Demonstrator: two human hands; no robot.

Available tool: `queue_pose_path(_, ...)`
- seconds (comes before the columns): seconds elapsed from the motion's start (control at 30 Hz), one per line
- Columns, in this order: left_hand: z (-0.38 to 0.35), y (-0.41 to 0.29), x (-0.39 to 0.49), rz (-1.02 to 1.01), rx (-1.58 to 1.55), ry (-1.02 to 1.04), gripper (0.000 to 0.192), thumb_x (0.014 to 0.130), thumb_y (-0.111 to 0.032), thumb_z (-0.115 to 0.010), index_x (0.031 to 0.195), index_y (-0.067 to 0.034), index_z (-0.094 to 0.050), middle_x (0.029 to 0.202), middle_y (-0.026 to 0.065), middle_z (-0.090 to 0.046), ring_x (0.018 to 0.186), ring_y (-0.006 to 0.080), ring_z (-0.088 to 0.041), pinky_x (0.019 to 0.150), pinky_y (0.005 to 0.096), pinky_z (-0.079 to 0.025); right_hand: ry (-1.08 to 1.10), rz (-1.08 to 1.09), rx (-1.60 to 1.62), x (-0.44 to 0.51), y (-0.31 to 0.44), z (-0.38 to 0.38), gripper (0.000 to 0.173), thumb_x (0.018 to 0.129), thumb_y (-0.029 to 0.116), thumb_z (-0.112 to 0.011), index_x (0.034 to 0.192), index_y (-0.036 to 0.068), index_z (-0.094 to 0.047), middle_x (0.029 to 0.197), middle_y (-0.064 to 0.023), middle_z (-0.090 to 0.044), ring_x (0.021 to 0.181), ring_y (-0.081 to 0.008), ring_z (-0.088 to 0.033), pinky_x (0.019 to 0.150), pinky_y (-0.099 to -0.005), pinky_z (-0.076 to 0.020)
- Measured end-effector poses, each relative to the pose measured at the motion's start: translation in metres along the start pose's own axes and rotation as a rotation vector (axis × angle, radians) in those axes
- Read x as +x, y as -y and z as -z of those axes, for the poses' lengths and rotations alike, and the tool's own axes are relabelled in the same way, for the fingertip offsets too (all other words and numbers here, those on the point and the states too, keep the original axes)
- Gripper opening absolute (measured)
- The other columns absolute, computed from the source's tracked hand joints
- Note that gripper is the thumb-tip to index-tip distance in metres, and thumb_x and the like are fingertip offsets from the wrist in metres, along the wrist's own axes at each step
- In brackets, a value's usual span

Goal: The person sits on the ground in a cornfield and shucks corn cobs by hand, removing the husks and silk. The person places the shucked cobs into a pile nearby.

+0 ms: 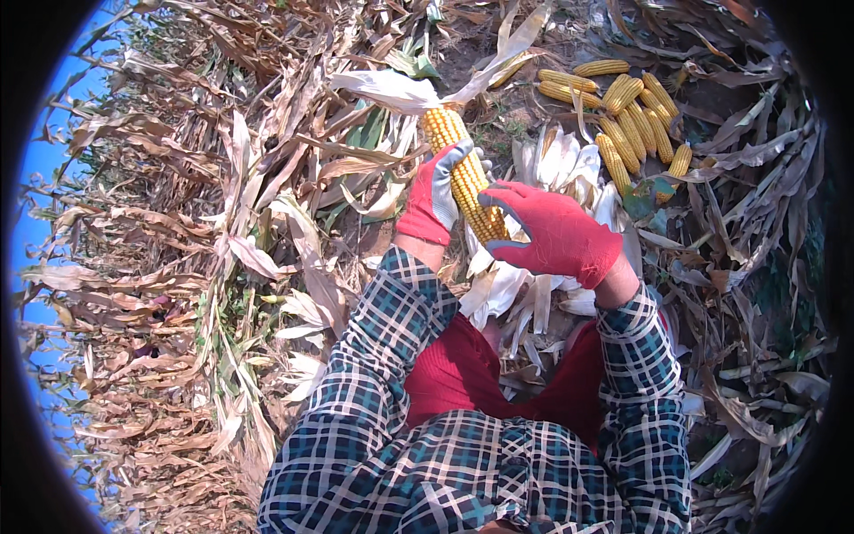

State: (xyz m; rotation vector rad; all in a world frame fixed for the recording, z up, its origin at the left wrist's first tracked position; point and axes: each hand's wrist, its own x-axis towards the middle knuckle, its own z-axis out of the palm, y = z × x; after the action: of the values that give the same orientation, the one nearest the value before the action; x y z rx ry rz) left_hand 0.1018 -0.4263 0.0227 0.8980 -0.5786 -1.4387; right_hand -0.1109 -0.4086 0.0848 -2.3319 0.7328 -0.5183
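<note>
A yellow ear of corn (pixel 460 167) slants across the space in front of me. Its pale husk leaves (pixel 393 90) are peeled back and spread from the far end, leaving the kernels bare. My left hand (pixel 437 193), in a red and grey work glove, is wrapped around the ear's middle, with some fingers hidden behind it. On the right, my right hand (pixel 550 230), gloved alike, has its fingertips and thumb at the near end of the ear, loosely around it. Below both hands lie loose whitish husks (pixel 500 287).
Several husked ears (pixel 634 127) lie piled on the ground at the upper right, with another ear (pixel 510 70) left of them. Dry corn stalks and leaves (pixel 153 233) fill the left side. More dry leaves (pixel 740 260) lie along the right.
</note>
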Motion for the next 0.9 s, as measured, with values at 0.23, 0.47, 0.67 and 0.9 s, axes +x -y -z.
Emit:
queue_pose_path(0.23, -0.031, -0.001, -0.010, -0.066, -0.103, 0.078, 0.048, 0.090, -0.040, -0.064, 0.119, -0.001, -0.057, 0.097, 0.0114, -0.068, 0.086, 0.0252, -0.068, 0.078, 0.0381, -0.057, 0.174, -0.477, 0.568, 0.013, -0.031, -0.022, 0.082, 0.072, 0.061, -0.073, 0.120, -0.003, -0.056, 0.101, -0.0239, -0.067, 0.099, -0.0379, -0.064, 0.082, -0.0408, -0.0504)
queue_pose_path(0.47, -0.037, -0.003, -0.023, -0.289, 0.371, -0.131, 0.032, 0.088, -0.018, -0.068, 0.114, 0.000, -0.062, 0.099, 0.0085, -0.067, 0.082, 0.0169, -0.066, 0.076, 0.0297, -0.054, -0.049, -0.312, 0.014, 0.016, -0.036, -0.022, 0.068, 0.075, 0.059, -0.072, 0.110, 0.001, -0.058, 0.095, -0.0210, -0.067, 0.093, -0.0386, -0.064, 0.080, -0.0435, -0.0500)
queue_pose_path(0.67, -0.045, 0.002, -0.034, 0.050, 0.221, 0.170, 0.032, 0.093, -0.028, -0.060, 0.107, 0.001, -0.063, 0.094, 0.0096, -0.068, 0.083, 0.0197, -0.068, 0.078, 0.0318, -0.055, -0.686, -0.120, 0.344, 0.023, -0.044, 0.016, 0.061, 0.078, 0.037, -0.078, 0.123, 0.002, -0.056, 0.114, -0.0177, -0.065, 0.106, -0.0318, -0.064, 0.088, -0.0387, -0.0499)
queue_pose_path(0.9, -0.053, 0.028, -0.045, -0.170, 0.374, 0.337, 0.028, 0.100, -0.021, -0.045, 0.121, -0.005, -0.056, 0.106, 0.0059, -0.065, 0.095, 0.0165, -0.065, 0.084, 0.0300, -0.053, -0.800, 0.230, 0.049, 0.016, -0.017, -0.008, 0.041, 0.083, 0.018, -0.072, 0.120, 0.002, -0.062, 0.114, -0.0144, -0.066, 0.103, -0.0260, -0.065, 0.089, -0.0357, -0.0492)
